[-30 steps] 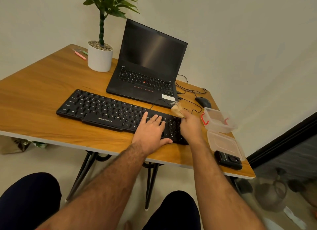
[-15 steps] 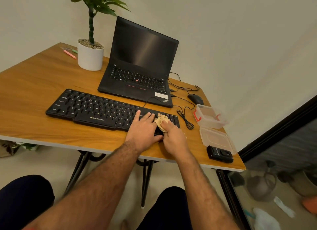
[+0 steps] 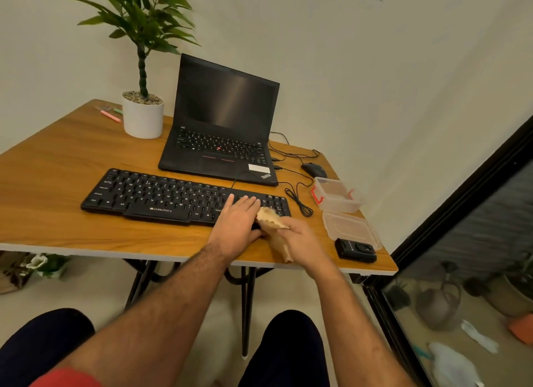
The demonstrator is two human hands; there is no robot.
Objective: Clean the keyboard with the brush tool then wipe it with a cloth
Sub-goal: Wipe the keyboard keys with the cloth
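Observation:
A black keyboard (image 3: 161,196) lies across the wooden table (image 3: 57,167), in front of the laptop. My left hand (image 3: 237,222) rests flat on the keyboard's right part, fingers spread over the keys. My right hand (image 3: 300,236) grips a tan cloth (image 3: 269,217) at the keyboard's near right edge; one end of the cloth lies on the keys beside my left fingers, the other hangs below my palm. No brush is in view.
An open black laptop (image 3: 222,132) stands behind the keyboard, a potted plant (image 3: 142,118) to its left. A mouse (image 3: 314,169), cables, a clear plastic box (image 3: 336,194), its lid (image 3: 350,229) and a small black device (image 3: 356,249) crowd the right edge. Pens lie at far left.
My right hand with the cloth has slid from the keyboard's far right end toward its near edge, beside my left hand. The left hand stays on the keys.

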